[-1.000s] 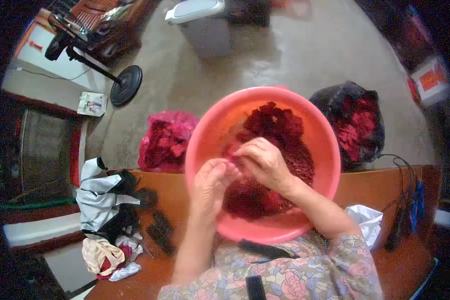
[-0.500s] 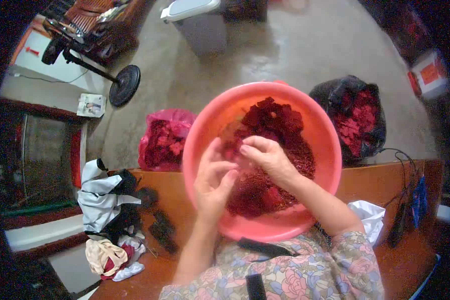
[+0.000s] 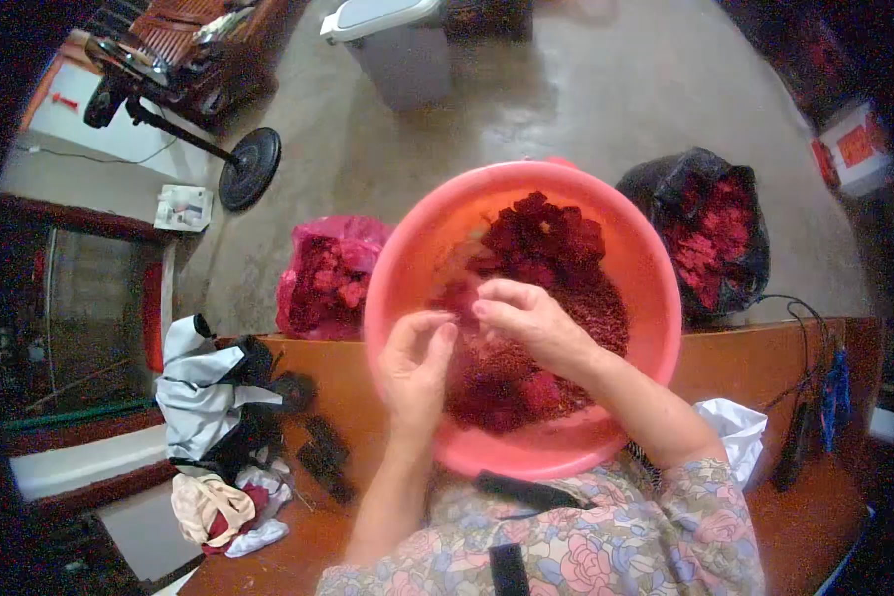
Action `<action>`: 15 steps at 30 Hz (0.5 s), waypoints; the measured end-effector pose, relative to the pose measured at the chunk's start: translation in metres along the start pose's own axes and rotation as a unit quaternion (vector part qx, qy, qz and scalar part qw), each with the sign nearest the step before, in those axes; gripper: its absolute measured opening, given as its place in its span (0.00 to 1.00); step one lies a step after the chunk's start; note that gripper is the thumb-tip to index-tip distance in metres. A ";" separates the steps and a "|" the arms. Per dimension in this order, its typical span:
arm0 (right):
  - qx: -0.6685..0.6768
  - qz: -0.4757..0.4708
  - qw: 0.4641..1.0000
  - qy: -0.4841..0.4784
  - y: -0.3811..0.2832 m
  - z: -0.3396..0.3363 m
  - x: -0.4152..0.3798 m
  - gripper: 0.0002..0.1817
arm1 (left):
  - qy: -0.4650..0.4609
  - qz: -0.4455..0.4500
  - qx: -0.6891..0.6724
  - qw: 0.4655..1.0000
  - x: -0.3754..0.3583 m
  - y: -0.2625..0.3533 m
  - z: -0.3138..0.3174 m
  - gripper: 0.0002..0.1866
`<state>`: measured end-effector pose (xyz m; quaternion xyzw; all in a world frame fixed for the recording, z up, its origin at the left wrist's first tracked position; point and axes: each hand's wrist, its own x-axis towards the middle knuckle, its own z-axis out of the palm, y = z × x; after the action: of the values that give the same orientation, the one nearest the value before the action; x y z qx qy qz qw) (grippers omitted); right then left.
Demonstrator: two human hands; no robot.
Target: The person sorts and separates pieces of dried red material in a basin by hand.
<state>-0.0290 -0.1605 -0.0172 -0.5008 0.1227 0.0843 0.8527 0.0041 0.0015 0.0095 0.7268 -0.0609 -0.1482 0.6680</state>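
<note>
A wide pink basin (image 3: 397, 219) rests against my lap. At its far side lie dark red, ruffled clumps (image 3: 546, 228) that look like dried flower heads. Finer reddish-brown loose bits (image 3: 598, 308) cover the right part of the bottom, and a brighter red piece (image 3: 542, 392) lies near the front. My left hand (image 3: 417, 363) is over the left side of the basin, thumb and fingertips drawn together. Opposite it, my right hand (image 3: 531, 323) is held in a pinch above the loose bits. Whatever is between the fingertips of either hand is too small to make out.
A pink bag (image 3: 333, 278) of red clumps stands beyond the bench (image 3: 730, 363) at left; a black bag (image 3: 705, 233) of them is at right. Clothes (image 3: 214, 427) lie on the left. Farther off are a fan (image 3: 248, 169) and a grey bin (image 3: 397, 65).
My left hand's spread fingers have come together with the thumb, and the hand has dropped slightly. The right hand has shifted a little left, still pinched.
</note>
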 end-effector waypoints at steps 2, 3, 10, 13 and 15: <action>0.004 0.007 1.000 0.000 -0.003 -0.001 0.000 0.09 | 0.013 0.014 -0.001 1.000 0.001 -0.003 0.002 0.05; 0.010 0.019 1.000 0.002 -0.007 0.000 0.000 0.09 | 0.016 0.016 0.001 1.000 0.001 -0.003 0.003 0.05; -0.026 -0.018 0.999 0.003 0.002 0.001 0.001 0.10 | 0.018 0.041 0.027 0.999 0.001 -0.007 0.004 0.05; -0.053 -0.020 0.998 -0.001 -0.002 0.002 0.000 0.10 | 0.027 0.053 0.025 0.998 0.001 -0.010 0.003 0.05; -0.044 -0.019 0.999 -0.001 -0.001 0.001 0.001 0.11 | 0.033 0.069 0.025 0.997 0.001 -0.010 0.004 0.05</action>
<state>-0.0279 -0.1598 -0.0157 -0.5401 0.1082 0.0745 0.8313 0.0027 -0.0021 -0.0004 0.7416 -0.0921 -0.0760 0.6602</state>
